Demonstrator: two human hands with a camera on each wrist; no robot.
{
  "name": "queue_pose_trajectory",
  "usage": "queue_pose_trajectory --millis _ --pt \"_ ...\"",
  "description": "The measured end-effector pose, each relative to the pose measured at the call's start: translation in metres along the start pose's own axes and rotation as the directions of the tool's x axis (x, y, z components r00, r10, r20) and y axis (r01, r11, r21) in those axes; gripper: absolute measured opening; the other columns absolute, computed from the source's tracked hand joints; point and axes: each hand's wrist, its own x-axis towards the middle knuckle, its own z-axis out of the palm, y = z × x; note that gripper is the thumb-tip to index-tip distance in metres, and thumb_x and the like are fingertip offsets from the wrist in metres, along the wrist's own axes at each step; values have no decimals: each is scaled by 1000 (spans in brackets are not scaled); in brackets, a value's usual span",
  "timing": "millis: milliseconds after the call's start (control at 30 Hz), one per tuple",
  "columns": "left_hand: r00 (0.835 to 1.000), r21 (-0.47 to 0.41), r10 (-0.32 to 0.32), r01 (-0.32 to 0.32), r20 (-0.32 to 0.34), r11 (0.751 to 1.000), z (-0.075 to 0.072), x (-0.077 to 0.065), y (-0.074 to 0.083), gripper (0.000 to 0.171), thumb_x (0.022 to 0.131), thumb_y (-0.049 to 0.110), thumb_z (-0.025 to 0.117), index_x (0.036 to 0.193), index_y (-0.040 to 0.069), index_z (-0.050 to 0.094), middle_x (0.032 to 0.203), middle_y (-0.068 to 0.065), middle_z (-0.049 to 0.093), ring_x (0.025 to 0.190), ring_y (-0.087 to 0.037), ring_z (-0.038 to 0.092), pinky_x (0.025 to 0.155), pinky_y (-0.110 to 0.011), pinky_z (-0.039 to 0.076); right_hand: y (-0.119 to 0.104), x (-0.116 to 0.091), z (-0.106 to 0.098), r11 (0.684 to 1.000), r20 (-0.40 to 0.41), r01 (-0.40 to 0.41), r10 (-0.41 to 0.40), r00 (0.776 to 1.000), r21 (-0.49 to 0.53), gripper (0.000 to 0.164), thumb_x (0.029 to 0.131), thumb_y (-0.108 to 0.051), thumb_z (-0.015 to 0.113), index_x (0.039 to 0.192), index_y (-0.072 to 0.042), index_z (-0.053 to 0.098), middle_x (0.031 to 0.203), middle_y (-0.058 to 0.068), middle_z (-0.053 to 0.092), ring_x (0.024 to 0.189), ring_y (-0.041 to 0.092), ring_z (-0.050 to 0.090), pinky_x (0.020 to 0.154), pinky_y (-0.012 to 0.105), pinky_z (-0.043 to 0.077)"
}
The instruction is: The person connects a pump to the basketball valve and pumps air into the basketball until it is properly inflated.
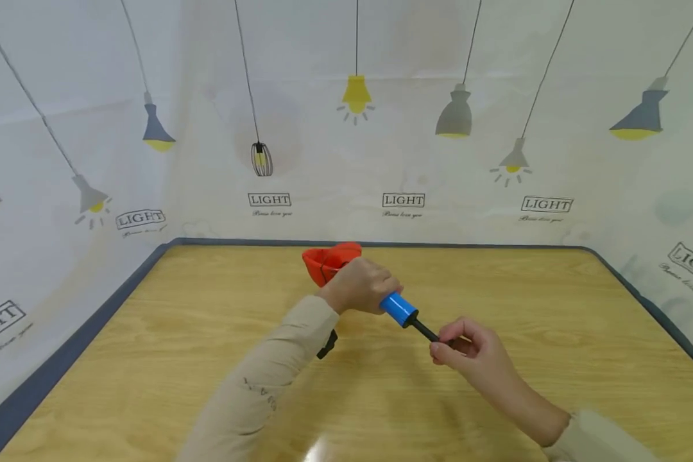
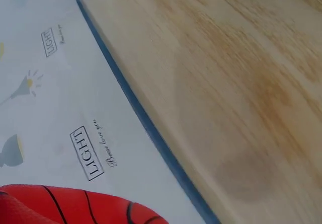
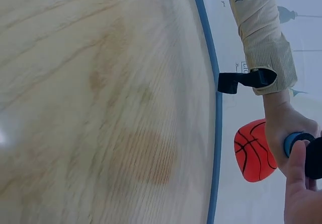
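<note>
My left hand (image 1: pixel 362 283) grips the blue barrel of a small hand pump (image 1: pixel 400 310) above the middle of the table. Just beyond that hand is a red, partly collapsed ball (image 1: pixel 317 262) with black basketball lines; its join to the pump is hidden by the hand. From the barrel's near end a thin black rod (image 1: pixel 424 330) sticks out. My right hand (image 1: pixel 479 353) pinches the black handle at the rod's end. In the right wrist view the handle (image 3: pixel 315 159) shows as a black disc against the thumb, and the ball (image 3: pixel 254 151) is dented.
A wood-grain table (image 1: pixel 208 308) with a dark blue edge lies below. White sheeting (image 1: pixel 312 167) printed with lamps surrounds it at the back and sides. A black wrist mount (image 3: pixel 246 79) juts from the left sleeve.
</note>
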Motion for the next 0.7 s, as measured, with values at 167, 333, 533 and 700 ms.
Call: queue_pose_trajectory --millis 167,333,533,700 --pt "1000 -4 -29 29 9 1000 -6 -6 -2 9 71 21 66 70 14 60 58 6 59 47 -5 54 49 -16 44 -1 -13 -6 992 44 124 -125 991 11 10 80 5 58 84 3 49 92 6 51 77 14 60 67 30 52" --pt "998 -38 -68 67 -7 997 -7 -11 -7 7 67 17 66 70 13 61 59 5 60 49 -6 55 50 -18 46 -3 -23 -16 964 130 266 -264 956 2 15 78 13 55 87 2 51 94 5 52 78 12 59 65 27 52" --pt "998 -18 -60 60 -18 998 -8 -12 -6 11 68 21 67 68 14 59 59 5 59 47 -6 54 48 -17 44 -5 -20 -29 908 312 418 -398 863 3 23 78 18 51 96 3 51 97 10 51 84 15 61 67 28 51" --pt "998 -27 -42 41 -43 999 -8 -5 -1 10 67 21 67 70 14 59 59 6 60 48 -5 55 49 -18 45 0 7 -27 898 379 425 -433 818 110 16 79 15 52 92 5 51 93 12 49 81 17 61 66 31 52"
